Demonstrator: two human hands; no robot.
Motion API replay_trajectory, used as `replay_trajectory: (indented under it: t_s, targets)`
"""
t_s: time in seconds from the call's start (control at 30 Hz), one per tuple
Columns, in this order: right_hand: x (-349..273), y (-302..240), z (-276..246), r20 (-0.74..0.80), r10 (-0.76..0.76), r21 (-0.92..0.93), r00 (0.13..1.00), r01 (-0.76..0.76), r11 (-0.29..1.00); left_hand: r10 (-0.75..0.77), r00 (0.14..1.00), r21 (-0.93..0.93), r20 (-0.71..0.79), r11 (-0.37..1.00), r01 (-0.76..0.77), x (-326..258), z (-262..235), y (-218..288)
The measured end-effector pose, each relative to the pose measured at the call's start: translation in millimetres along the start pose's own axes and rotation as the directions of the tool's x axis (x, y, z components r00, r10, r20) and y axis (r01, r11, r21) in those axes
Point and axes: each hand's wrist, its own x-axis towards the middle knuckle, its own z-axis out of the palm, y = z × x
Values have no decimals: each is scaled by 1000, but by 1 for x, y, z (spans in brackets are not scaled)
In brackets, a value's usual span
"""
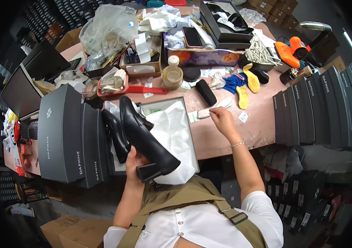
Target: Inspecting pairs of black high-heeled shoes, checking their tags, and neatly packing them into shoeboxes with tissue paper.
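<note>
My left hand (135, 165) is closed round a black block-heeled shoe (145, 138), holding it tilted above an open shoebox (191, 142). A second black shoe (117, 134) lies behind it at the box's left side. White tissue paper (172, 128) spreads through the box and over its near edge. To the right of the box, my right hand (224, 122) hovers over the table with its fingers pinched together; what is between them, if anything, I cannot make out. Just beside its fingertips lies a small pale pad or cloth (203, 113). A black oblong brush or sponge (205, 93) rests beyond.
Grey shoeboxes stand in a row at left (60, 140) and at right (329, 111). Behind the work are a red brush (147, 89), a jar of liquid (172, 76), yellow sponge pieces (242, 97), a blue cloth (234, 84), a phone (192, 37) and an orange heat-gun-like tool (287, 53).
</note>
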Motion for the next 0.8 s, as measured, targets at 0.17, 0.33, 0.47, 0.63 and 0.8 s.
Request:
replay_trajectory:
  t_s: [0.17, 0.33, 0.47, 0.63, 0.8]
  targets:
    - [67, 28, -12, -174, 22, 5, 985, -22, 1000, 27, 998, 41, -56, 999, -25, 17, 11, -12]
    - [101, 61, -4, -170, 104, -61, 980, -115, 991, 83, 992, 45, -90, 996, -79, 31, 29, -15]
    - [118, 80, 1, -132, 29, -184, 991, -53, 981, 44, 993, 63, -106, 997, -38, 33, 15, -12]
    - [139, 94, 25, -259, 163, -287, 952, -237, 928, 91, 975, 98, -205, 993, -72, 33, 27, -24]
    - [154, 131, 26, -402, 155, -166, 902, -238, 957, 106, 970, 122, -218, 989, -80, 28, 25, -22]
